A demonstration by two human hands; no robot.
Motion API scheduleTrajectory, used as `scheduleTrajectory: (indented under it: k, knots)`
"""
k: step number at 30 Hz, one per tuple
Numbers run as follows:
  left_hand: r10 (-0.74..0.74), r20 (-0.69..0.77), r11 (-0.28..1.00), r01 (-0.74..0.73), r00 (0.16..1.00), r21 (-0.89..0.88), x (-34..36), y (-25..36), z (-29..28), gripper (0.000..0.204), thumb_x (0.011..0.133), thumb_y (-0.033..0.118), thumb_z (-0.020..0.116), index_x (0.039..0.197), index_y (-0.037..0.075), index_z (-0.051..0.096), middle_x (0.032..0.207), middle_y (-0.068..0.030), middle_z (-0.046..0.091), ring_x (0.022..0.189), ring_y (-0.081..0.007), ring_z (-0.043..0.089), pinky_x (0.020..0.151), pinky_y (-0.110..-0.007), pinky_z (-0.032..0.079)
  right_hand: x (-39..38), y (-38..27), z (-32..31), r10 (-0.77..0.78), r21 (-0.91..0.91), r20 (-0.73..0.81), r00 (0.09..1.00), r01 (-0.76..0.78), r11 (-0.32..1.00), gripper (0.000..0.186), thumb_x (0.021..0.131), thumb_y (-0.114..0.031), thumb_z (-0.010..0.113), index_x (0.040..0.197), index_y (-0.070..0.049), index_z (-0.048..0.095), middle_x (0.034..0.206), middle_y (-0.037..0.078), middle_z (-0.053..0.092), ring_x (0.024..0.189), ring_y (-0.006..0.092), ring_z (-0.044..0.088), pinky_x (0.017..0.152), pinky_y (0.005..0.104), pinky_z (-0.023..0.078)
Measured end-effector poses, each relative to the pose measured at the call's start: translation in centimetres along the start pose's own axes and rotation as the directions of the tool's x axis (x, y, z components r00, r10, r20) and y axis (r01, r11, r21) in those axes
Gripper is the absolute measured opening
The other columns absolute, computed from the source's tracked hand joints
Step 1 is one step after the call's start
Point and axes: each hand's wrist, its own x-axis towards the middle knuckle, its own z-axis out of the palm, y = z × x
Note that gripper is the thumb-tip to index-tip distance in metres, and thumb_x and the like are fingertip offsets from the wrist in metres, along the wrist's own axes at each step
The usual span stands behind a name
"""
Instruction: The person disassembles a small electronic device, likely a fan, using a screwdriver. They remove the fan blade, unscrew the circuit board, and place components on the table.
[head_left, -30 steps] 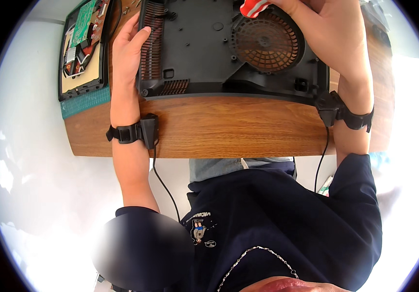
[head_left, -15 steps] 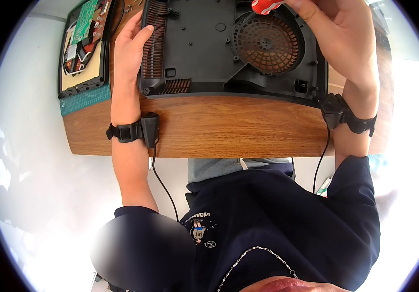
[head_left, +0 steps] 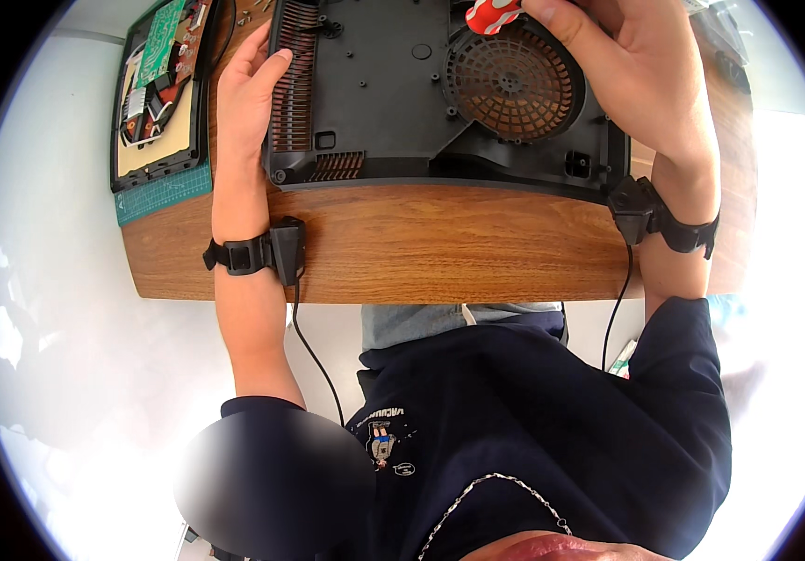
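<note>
A black plastic housing (head_left: 374, 103) with a round fan grille (head_left: 513, 84) and slotted vents lies on the table, its inner side up. At its left edge, my left hand (head_left: 251, 93) grips the rim, thumb on top and fingers along the outer side. Above the grille, my right hand (head_left: 632, 65) is closed around a screwdriver (head_left: 491, 13). Only the end of its red handle with white stripes shows; its shaft and tip are out of sight. The top of the housing is cut off by the picture's upper edge.
On the left, a black-framed panel (head_left: 202, 103) with a green circuit board (head_left: 163, 42) and wires rests on a green cutting mat (head_left: 164, 194). Small screws (head_left: 245, 16) lie at the top. Black straps with cabled boxes (head_left: 288, 249) circle both my forearms.
My right hand has moved slightly left, carrying the screwdriver, and its handle shows a little more. The left hand and the housing stay nearly still.
</note>
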Motion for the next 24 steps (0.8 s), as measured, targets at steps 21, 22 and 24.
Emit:
scheduleTrajectory:
  k: [21, 22, 24]
  knots:
    - [0.006, -0.012, 0.999, -0.005, 1.000, 0.036, 0.3, -0.2, -0.3, 0.046, 0.101, 0.002, 0.059, 0.147, -0.002, 0.053, 0.129, -0.0074, 0.068, 0.111, -0.0127, 0.065, 0.097, -0.027, 0.052, 0.4, 1.5, -1.5, -0.091, -0.633, 0.016, 0.996, 0.080, 0.770, 0.034, 0.093, -0.011, 0.071, 0.123, 0.000, 0.060, 0.107, 0.013, 0.064, 0.098, 0.0315, 0.064, 0.084, 0.0380, 0.052]
    - [0.010, -0.019, 1.000, -0.009, 1.000, 0.027, 0.2, -0.2, -0.3, 0.046, 0.100, 0.002, 0.061, 0.146, -0.002, 0.054, 0.126, -0.0073, 0.069, 0.108, -0.0126, 0.067, 0.093, -0.026, 0.054, 0.4, 1.7, -1.6, -0.125, -0.612, 0.044, 0.991, 0.125, 0.781, 0.032, 0.092, -0.011, 0.070, 0.121, 0.000, 0.059, 0.107, 0.014, 0.064, 0.098, 0.0325, 0.064, 0.085, 0.0380, 0.052]
    - [-0.006, -0.030, 1.000, 0.007, 1.000, 0.025, 0.3, -0.1, -0.1, 0.046, 0.100, 0.002, 0.060, 0.146, -0.002, 0.054, 0.125, -0.0073, 0.069, 0.107, -0.0126, 0.067, 0.093, -0.026, 0.054, 0.6, 1.5, -1.8, -0.204, -0.500, 0.122, 0.971, 0.238, 0.832, 0.031, 0.091, -0.006, 0.070, 0.119, -0.001, 0.058, 0.108, 0.014, 0.063, 0.099, 0.0340, 0.063, 0.086, 0.0380, 0.051]
